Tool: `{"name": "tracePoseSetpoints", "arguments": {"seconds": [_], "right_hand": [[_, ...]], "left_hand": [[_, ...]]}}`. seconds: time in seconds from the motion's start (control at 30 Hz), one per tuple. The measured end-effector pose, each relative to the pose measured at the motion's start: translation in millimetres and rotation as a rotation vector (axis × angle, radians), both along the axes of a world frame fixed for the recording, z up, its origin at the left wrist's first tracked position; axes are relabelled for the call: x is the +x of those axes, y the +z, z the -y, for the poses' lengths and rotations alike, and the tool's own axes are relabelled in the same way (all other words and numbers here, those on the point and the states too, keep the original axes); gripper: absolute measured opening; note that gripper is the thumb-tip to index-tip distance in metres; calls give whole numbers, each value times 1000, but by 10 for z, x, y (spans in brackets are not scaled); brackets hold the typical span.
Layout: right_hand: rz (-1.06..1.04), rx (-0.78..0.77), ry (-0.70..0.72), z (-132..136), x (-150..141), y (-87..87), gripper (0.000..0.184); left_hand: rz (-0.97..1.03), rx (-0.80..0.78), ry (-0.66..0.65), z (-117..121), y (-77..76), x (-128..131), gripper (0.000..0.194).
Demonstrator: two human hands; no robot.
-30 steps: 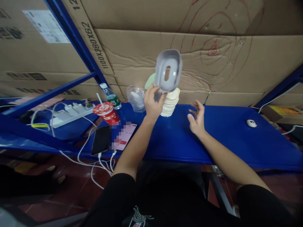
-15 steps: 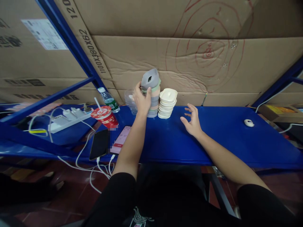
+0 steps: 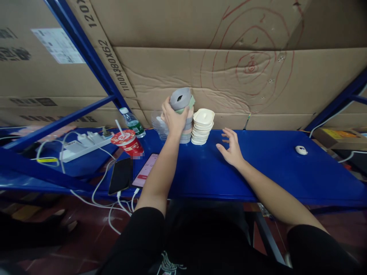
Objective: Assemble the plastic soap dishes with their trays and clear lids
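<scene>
My left hand (image 3: 174,119) is closed around the upper part of a tall stack of plastic holders (image 3: 186,131) in grey, green and pale pink. On top sits a grey holder (image 3: 180,98) with a dark slot in its middle; a green edge shows just below it. My fingers wrap its left side, and my thumb lies across the front. Right beside it stands a stack of cream plastic lids or trays (image 3: 202,126). Clear plastic pieces (image 3: 159,126) are partly hidden behind my left hand. My right hand (image 3: 231,149) hovers over the table, fingers apart, holding nothing.
A red paper cup with a straw (image 3: 127,142), a water bottle (image 3: 133,124) and two phones (image 3: 120,175) with cables stand or lie at left. A white power strip (image 3: 83,147) is farther left. A small white device (image 3: 301,150) lies right on the blue table (image 3: 269,164). Cardboard (image 3: 160,68) rises behind.
My left hand has shifted slightly right, its thumb lower across the stack's front. The top grey holder has tipped or slid slightly left and down. My right hand stays nearly still.
</scene>
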State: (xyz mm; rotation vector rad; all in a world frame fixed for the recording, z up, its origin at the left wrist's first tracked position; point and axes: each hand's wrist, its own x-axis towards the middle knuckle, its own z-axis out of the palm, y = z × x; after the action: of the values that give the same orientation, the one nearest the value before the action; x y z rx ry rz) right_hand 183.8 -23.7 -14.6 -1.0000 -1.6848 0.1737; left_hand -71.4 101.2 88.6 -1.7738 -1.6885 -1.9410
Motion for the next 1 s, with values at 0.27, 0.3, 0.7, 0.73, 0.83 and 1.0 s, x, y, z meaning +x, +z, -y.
{"name": "tracePoseSetpoints", "arguments": {"seconds": [0.27,0.3,0.7,0.73,0.83,1.0], "right_hand": [[22,-11,-9,19,-4,6,74],[24,-11,-7,20,-3,4,75],[66,-18,-5,4,-3,-26,74],[70,-24,-5,4,-1,-28,75],[81,-43,0,1,3,-35,75],[100,-46,4,-11,10,-55,77]], "left_hand": [[-57,118,-19,91,-4,29,75],[-51,117,-22,94,-5,34,75],[28,65,-112,38,-65,-9,88],[37,60,-115,42,-67,-9,89],[57,48,-114,45,-70,-7,92],[50,62,-126,-6,-113,-21,99]]}}
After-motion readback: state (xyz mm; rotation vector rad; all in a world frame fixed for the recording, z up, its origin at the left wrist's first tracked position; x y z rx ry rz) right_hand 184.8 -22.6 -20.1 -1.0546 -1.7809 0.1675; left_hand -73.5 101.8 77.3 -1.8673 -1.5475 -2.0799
